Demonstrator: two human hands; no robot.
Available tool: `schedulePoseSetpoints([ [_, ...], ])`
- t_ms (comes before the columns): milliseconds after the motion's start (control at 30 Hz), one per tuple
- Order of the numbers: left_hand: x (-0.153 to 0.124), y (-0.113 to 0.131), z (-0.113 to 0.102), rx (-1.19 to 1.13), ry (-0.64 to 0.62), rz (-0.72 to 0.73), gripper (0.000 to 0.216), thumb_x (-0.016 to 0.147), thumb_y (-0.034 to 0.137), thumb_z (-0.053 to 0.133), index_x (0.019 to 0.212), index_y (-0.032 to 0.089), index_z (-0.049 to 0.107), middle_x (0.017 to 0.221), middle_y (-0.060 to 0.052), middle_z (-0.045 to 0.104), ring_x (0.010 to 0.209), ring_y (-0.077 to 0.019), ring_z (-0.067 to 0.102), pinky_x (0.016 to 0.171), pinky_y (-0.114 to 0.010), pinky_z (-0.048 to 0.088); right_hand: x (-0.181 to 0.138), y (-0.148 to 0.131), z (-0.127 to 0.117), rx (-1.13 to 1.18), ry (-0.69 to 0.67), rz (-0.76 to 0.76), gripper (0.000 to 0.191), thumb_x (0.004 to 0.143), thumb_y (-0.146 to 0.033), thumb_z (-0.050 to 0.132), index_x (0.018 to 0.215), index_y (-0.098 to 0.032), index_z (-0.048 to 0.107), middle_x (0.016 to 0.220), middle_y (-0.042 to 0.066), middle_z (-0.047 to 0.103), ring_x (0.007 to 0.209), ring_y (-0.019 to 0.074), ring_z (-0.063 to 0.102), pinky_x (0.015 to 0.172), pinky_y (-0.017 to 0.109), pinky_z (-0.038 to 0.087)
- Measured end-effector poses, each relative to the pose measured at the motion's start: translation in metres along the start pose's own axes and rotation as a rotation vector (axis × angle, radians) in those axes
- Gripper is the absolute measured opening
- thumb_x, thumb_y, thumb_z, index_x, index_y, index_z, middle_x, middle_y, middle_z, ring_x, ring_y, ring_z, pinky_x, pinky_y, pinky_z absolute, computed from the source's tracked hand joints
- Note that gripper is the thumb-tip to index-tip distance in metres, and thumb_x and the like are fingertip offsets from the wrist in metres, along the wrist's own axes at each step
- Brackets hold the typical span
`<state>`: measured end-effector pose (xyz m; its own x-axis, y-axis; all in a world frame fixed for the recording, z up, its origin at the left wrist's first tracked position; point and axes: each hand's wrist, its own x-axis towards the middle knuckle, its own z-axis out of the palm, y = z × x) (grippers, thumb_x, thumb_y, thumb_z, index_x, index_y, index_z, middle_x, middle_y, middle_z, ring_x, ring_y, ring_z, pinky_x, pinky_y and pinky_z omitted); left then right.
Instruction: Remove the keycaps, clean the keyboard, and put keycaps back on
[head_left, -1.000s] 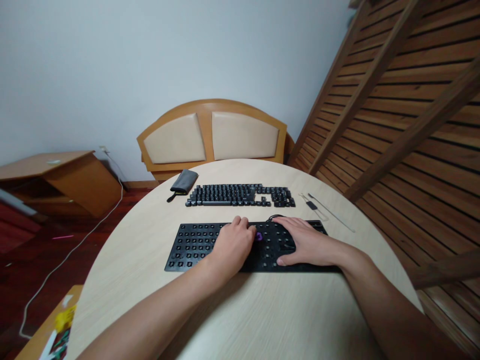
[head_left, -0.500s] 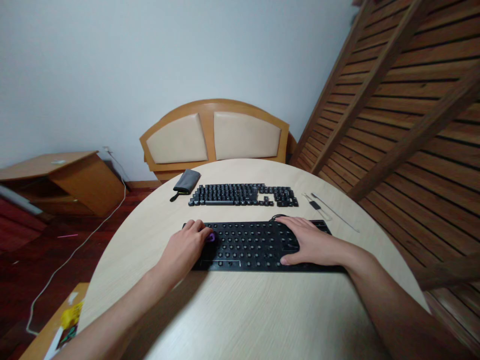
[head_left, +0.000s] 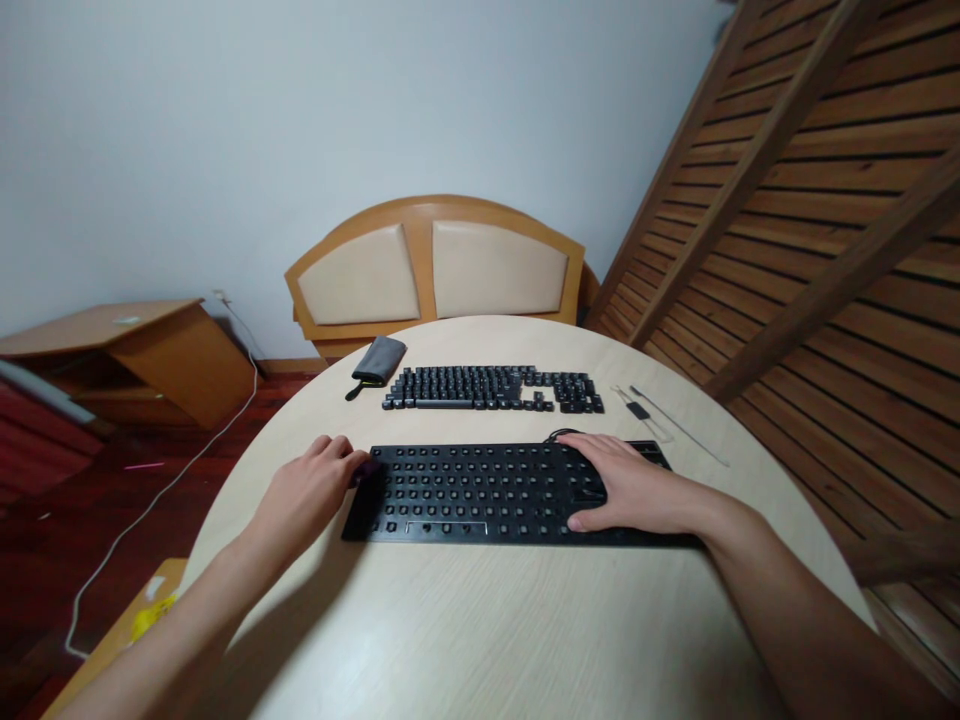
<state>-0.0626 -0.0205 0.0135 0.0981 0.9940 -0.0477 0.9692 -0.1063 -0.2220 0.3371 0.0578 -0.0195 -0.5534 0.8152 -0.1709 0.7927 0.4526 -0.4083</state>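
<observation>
A black keyboard (head_left: 469, 490) with its keycaps off lies on the round table, its switch stems bare. My left hand (head_left: 315, 485) is at its left end, fingers closed around a small purple thing (head_left: 366, 470). Most of that purple thing is hidden, so its kind is unclear. My right hand (head_left: 630, 485) lies spread over the keyboard's right part, fingers toward the far edge and thumb near the front. Beyond the keyboard, the removed black keycaps (head_left: 465, 388) are laid out in keyboard order.
A grey pouch (head_left: 379, 360) with a black loop lies at the back left of the table (head_left: 465, 630). Right of the keycaps are a wire keycap puller (head_left: 637, 410) and a thin rod (head_left: 679, 425). A padded wooden headboard (head_left: 435, 265) stands behind.
My left hand has slid left with the purple thing, from over the left keys to the keyboard's left edge. My right hand stays in place on the keyboard.
</observation>
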Motion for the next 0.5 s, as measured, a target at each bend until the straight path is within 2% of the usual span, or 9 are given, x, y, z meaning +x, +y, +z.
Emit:
schedulePoseSetpoints([
  [133, -0.001, -0.004, -0.003, 0.027, 0.110, -0.009, 0.037, 0.097, 0.007, 0.041, 0.114, 0.020, 0.072, 0.110, -0.012, 0.067, 0.105, -0.0314, 0.061, 0.072, -0.038, 0.057, 0.000, 0.002, 0.001, -0.002, 0.004, -0.001, 0.113, 0.063, -0.063, 0.080, 0.155, -0.012, 0.035, 0.159, 0.019, 0.039, 0.145, 0.0406, 0.034, 0.122, 0.053, 0.027],
  [233, 0.002, 0.003, 0.004, -0.031, 0.173, 0.091, 0.033, 0.097, 0.011, 0.047, 0.117, 0.022, 0.070, 0.110, -0.011, 0.067, 0.106, -0.0301, 0.061, 0.077, -0.038, 0.058, 0.000, 0.003, 0.002, 0.006, 0.019, -0.017, 0.112, 0.063, -0.063, 0.080, 0.154, -0.014, 0.037, 0.158, 0.019, 0.041, 0.145, 0.0414, 0.035, 0.121, 0.054, 0.029],
  [367, 0.008, 0.011, 0.018, -0.118, 0.155, 0.244, 0.035, 0.094, 0.009, 0.052, 0.121, 0.022, 0.069, 0.112, -0.010, 0.066, 0.105, -0.0280, 0.061, 0.083, -0.039, 0.058, -0.001, 0.004, 0.003, 0.007, 0.018, -0.021, 0.112, 0.063, -0.064, 0.079, 0.154, -0.013, 0.037, 0.158, 0.019, 0.040, 0.145, 0.0409, 0.035, 0.121, 0.053, 0.029],
  [500, 0.008, 0.006, 0.025, -0.132, 0.121, 0.257, 0.035, 0.096, 0.010, 0.049, 0.123, 0.022, 0.067, 0.112, -0.011, 0.065, 0.104, -0.0274, 0.060, 0.082, -0.038, 0.058, -0.001, 0.006, 0.003, -0.006, 0.017, -0.011, 0.113, 0.063, -0.065, 0.079, 0.154, -0.013, 0.037, 0.158, 0.018, 0.040, 0.145, 0.0405, 0.035, 0.121, 0.052, 0.029],
])
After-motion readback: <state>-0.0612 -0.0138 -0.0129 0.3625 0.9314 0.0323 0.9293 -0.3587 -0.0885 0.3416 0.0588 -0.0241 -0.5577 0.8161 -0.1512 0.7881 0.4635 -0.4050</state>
